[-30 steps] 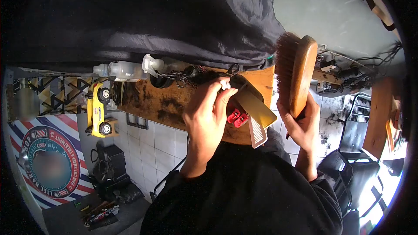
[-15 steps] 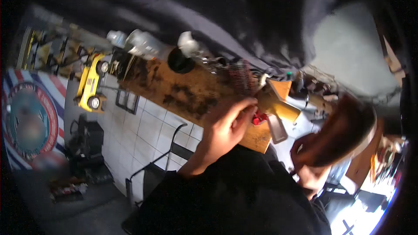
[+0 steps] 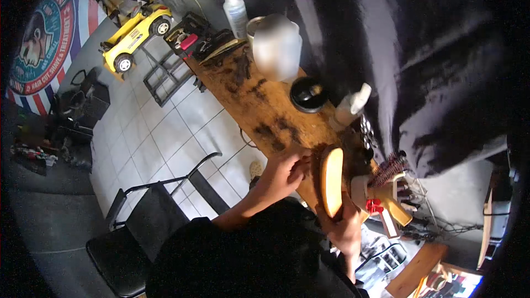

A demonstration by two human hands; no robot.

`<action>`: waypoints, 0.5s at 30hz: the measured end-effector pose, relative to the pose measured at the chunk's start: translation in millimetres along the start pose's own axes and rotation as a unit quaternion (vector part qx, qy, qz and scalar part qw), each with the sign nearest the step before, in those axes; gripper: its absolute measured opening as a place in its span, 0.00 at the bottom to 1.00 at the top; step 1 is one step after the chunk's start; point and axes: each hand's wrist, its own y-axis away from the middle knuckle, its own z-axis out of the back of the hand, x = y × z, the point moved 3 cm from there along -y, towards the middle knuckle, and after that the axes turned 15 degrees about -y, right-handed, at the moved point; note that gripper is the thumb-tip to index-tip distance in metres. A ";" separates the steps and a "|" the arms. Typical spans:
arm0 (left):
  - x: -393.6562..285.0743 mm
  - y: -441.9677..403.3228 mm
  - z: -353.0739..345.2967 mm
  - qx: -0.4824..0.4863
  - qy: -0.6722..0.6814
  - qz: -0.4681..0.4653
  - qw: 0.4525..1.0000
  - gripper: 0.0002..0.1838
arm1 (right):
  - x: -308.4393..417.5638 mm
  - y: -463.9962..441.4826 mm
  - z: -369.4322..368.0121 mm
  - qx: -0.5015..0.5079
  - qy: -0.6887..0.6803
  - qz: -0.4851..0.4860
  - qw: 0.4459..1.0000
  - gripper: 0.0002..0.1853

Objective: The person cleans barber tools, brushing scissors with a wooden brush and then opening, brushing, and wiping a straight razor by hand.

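Wooden brush (image 3: 332, 182), held above near end of worktop (image 3: 237, 91), bristle side barely showing. Probably light, stiff along back, springy at bristle tips; smooth wood perhaps slightly slippery, hardly fragile. Best taken around lower end of back. Grasped there by right hand (image 3: 343, 223). Just beside, with fingers curled: left hand (image 3: 284, 176); cannot tell whether holding anything. Compared with half a second ago: swung in from well right, now close to left hand; more of black chair (image 3: 154, 221) in view.
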 end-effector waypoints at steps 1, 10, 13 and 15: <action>7.0 -2.9 7.0 -0.015 0.001 -0.002 1.000 0.15 | -2.7 -7.7 -7.8 -0.004 0.018 -0.011 1.000 0.15; 109.3 -39.3 61.1 -0.076 -0.108 0.018 0.991 0.17 | 1.0 -78.2 -96.9 0.026 0.111 -0.082 0.990 0.21; 140.8 -63.9 87.3 -0.120 -0.217 0.015 0.969 0.16 | 6.9 -100.2 -120.4 0.015 0.128 -0.053 0.990 0.21; 153.2 -75.9 104.4 -0.136 -0.214 0.019 0.967 0.16 | 2.2 -115.6 -132.1 0.043 0.101 -0.117 0.987 0.20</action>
